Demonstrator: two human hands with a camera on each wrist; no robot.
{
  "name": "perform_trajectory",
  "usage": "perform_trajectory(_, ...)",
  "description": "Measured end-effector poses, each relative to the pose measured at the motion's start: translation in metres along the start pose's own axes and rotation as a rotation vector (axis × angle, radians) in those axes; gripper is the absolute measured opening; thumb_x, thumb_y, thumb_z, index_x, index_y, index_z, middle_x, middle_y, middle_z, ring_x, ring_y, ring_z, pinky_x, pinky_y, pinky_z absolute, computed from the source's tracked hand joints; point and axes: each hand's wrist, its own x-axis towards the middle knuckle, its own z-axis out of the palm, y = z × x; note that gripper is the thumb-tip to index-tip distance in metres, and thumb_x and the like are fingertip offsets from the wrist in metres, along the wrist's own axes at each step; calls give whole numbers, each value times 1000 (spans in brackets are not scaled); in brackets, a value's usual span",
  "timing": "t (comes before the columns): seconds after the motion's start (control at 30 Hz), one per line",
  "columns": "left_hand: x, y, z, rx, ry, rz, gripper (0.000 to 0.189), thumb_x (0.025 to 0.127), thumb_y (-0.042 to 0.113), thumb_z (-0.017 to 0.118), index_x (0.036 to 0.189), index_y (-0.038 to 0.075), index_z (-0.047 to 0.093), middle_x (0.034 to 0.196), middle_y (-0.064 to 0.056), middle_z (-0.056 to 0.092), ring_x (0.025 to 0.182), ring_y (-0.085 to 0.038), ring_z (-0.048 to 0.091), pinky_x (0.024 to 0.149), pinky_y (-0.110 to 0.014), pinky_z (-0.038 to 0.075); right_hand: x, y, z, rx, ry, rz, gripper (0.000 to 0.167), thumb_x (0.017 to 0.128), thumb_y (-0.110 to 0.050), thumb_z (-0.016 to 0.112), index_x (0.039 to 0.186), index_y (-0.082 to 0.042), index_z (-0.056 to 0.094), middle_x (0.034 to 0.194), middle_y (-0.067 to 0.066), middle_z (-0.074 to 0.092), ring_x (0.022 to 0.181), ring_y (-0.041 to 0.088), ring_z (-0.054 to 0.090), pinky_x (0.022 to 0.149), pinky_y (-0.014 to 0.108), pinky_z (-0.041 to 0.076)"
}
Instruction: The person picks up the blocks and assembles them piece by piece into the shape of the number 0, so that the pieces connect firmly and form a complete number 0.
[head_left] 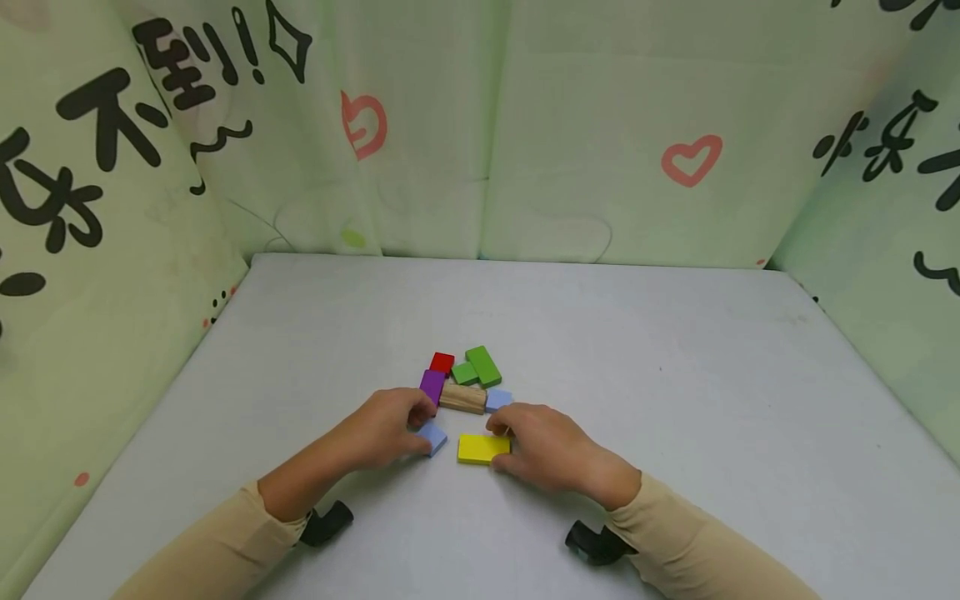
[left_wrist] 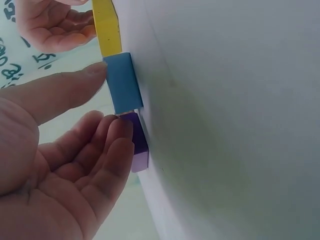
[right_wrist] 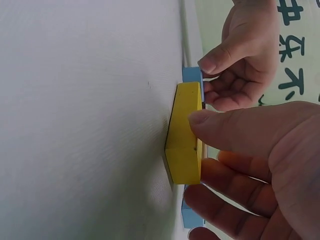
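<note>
My left hand (head_left: 390, 425) pinches a light blue block (head_left: 432, 437) between thumb and fingers. In the left wrist view the thumb tip lies at one edge of this blue block (left_wrist: 124, 83), and the fingertips overlap a purple block (left_wrist: 135, 132). My right hand (head_left: 551, 447) grips a yellow block (head_left: 482, 449) by its right end. The right wrist view shows the thumb on top of the yellow block (right_wrist: 184, 120), with fingers on its far side. Just beyond the hands, a wood-grain block (head_left: 462, 398) sits between the purple block (head_left: 432, 384) and another light blue block (head_left: 498, 401).
Behind the wood-grain block lie a red block (head_left: 442, 363), a small green block (head_left: 464, 373) and a longer green block (head_left: 483, 367). The white table (head_left: 637, 333) is walled by pale green printed cloth (head_left: 570, 108) at the back and sides. Both wrists wear dark cameras.
</note>
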Motion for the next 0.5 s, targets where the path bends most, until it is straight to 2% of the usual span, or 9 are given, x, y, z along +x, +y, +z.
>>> perform_trajectory(0.5,1,1,0,-10,-22,-5,33,81,4,83,110,6,66,99,1,64,93,-16,59,88,-33,54,2,2,2,18,14,-48,27,86,-11,77,110,-3,68,102,5,69,92,21,63,86,40,53)
